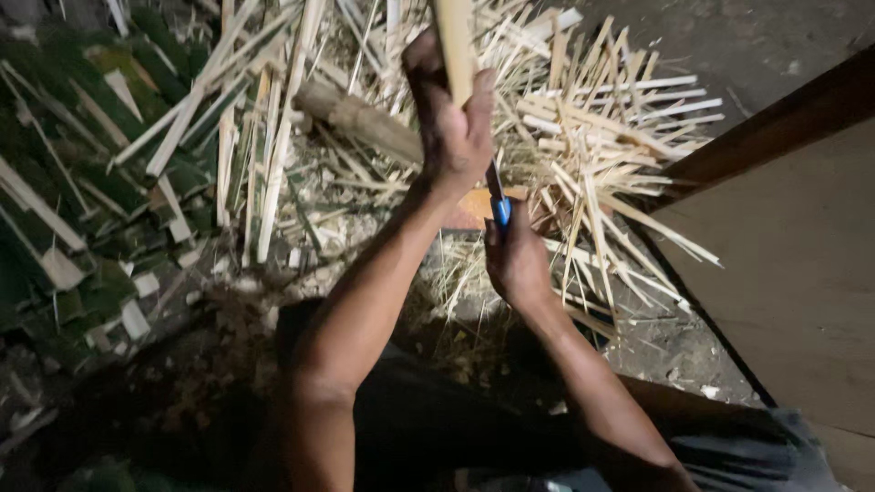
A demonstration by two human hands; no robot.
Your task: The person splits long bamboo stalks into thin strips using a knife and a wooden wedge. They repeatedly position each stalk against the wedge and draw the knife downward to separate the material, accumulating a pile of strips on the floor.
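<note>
My left hand is raised at top centre, fingers closed around a pale upright bamboo strip that runs out of the top of the view. Just below it, my right hand grips a knife with a blue handle; its dark blade points up toward my left hand and the strip. Both forearms reach forward from the bottom of the view over a dark lap.
Several split pale bamboo strips lie fanned on the ground ahead and to the right. Green bamboo pieces are heaped at the left. A thick round pole lies among them. A brown wooden board stands at the right.
</note>
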